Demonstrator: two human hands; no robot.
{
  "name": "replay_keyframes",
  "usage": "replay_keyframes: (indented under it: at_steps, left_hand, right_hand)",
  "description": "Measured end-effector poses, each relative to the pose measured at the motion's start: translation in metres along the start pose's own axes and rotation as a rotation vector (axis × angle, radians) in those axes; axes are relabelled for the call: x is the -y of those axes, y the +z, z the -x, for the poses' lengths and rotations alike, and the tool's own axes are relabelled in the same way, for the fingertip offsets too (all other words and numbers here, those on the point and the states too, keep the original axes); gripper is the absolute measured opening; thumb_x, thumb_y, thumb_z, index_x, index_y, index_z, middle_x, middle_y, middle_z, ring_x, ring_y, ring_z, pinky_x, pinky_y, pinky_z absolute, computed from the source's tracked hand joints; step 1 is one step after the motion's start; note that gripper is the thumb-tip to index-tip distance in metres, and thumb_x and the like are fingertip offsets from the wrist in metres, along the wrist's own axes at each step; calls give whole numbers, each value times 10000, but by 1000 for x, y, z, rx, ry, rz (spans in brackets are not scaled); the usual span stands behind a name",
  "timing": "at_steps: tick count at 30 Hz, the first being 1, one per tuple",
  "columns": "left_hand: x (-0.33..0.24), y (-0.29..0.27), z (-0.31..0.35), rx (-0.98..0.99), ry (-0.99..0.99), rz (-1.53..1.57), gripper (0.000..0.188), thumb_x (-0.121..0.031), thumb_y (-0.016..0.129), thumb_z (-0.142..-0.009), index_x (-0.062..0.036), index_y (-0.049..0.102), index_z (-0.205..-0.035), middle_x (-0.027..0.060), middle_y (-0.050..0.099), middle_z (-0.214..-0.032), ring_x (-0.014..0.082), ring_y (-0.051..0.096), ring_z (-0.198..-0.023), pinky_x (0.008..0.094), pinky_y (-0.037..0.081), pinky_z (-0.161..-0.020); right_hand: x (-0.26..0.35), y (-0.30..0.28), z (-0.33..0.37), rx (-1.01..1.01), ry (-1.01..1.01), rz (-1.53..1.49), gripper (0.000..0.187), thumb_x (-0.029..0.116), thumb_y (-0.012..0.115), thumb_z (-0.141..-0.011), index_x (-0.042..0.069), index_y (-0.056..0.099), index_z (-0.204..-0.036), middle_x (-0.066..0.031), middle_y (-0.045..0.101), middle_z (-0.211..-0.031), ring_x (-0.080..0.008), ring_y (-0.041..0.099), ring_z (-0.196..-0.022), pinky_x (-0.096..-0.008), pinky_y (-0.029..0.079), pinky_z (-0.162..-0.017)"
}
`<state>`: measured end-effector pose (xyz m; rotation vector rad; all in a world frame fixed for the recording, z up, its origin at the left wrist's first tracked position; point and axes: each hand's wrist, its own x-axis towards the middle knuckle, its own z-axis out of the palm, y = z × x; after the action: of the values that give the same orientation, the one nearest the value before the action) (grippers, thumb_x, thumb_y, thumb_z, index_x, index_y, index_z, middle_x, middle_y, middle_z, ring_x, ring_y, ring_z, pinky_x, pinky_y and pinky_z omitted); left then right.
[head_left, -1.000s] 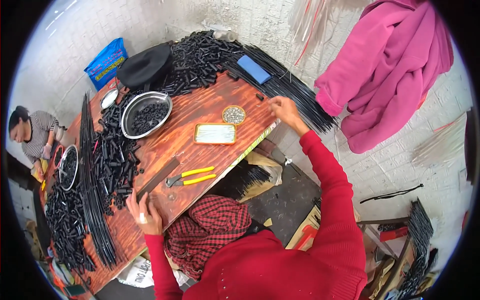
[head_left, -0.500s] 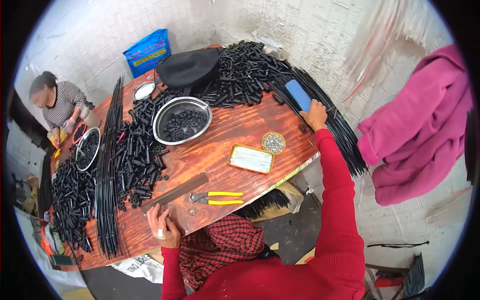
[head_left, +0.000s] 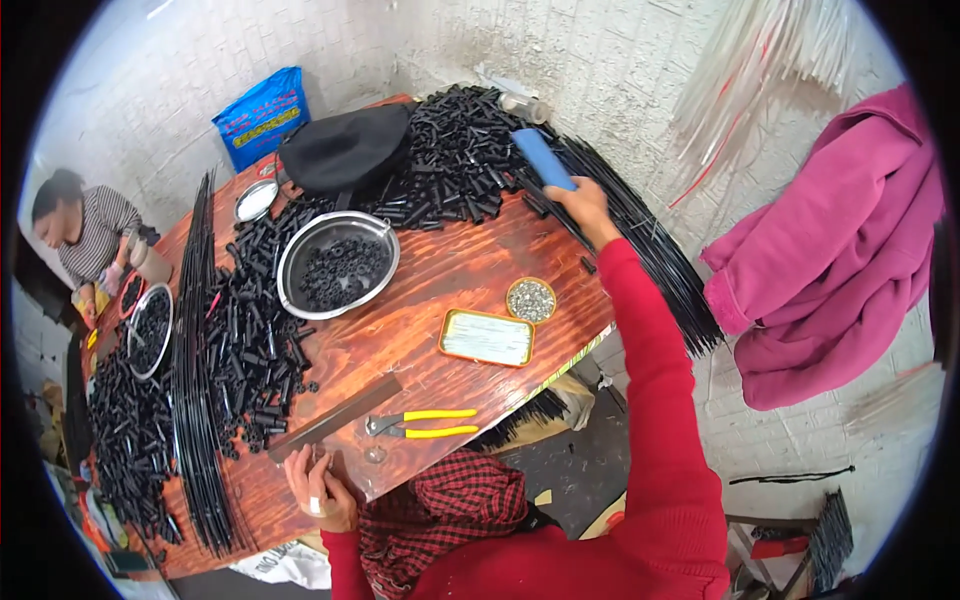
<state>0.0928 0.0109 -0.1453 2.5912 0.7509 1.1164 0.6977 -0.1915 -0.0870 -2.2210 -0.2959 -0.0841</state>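
Observation:
My right hand (head_left: 587, 207) is reached out to the far right side of the table, closed round the near end of a blue flat rectangular object (head_left: 543, 158), possibly a phone. Beneath and beside it lie a bundle of long black rods (head_left: 640, 240) and a heap of short black tubes (head_left: 465, 150). My left hand (head_left: 320, 492) rests at the near table edge, fingers loosely bent and apart, holding nothing. A white wrap circles one of its fingers. Close to it are a dark flat bar (head_left: 340, 415) and yellow-handled pliers (head_left: 425, 423).
On the wooden table (head_left: 470, 270) stand a metal bowl (head_left: 290, 295) of black rings, a tin (head_left: 487, 337) of thin pale pieces and a round dish (head_left: 531, 300) of small metal parts. A black bag (head_left: 345, 145) lies behind. Another person (head_left: 95, 235) works at the far left.
My right hand has raised the blue object off the black rods and brought it left over the tube heap's edge. My view has shifted slightly; the left hand stays at the table edge.

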Motion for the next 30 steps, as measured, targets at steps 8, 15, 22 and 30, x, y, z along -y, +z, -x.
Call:
replay_keyframes:
  at_steps: [8, 15, 22, 30]
  left_hand:
    - [-3, 0, 7, 68, -26, -4, 285, 99, 492, -840, -15, 655, -1045, 216, 606, -1247, 454, 519, -1219, 575, 370, -1078]
    - [3, 0, 6, 71, -6, -19, 282, 95, 489, -840, -3, 656, -1045, 214, 605, -1238, 454, 522, -1202, 566, 382, -1061]
    - [4, 2, 4, 53, 12, -23, 268, 83, 516, -831, -6, 652, -1044, 202, 608, -1233, 442, 527, -1201, 559, 384, -1066]
    - [4, -1, 8, 81, -16, -7, 245, 71, 506, -846, -14, 660, -1017, 179, 609, -1235, 418, 513, -1230, 527, 378, -1082]
  right_hand:
    - [77, 117, 2, -58, 94, -53, 774, 576, 774, -723, 1, 632, -1221, -181, 702, -1122, -319, 679, -1013, -407, 517, -887]
    - [57, 93, 0, -33, -110, 127, 708, 547, 751, -755, 63, 617, -1255, -201, 656, -1172, -389, 640, -1080, -485, 521, -898]
    - [-37, -32, 34, -142, -91, 573, 437, 301, 728, -798, 42, 645, -1140, -211, 635, -1178, -418, 609, -1094, -524, 527, -900]
    - [-75, -60, 64, -98, -90, 731, 440, 317, 772, -767, 34, 669, -1088, -221, 642, -1140, -391, 626, -1074, -490, 521, -900]
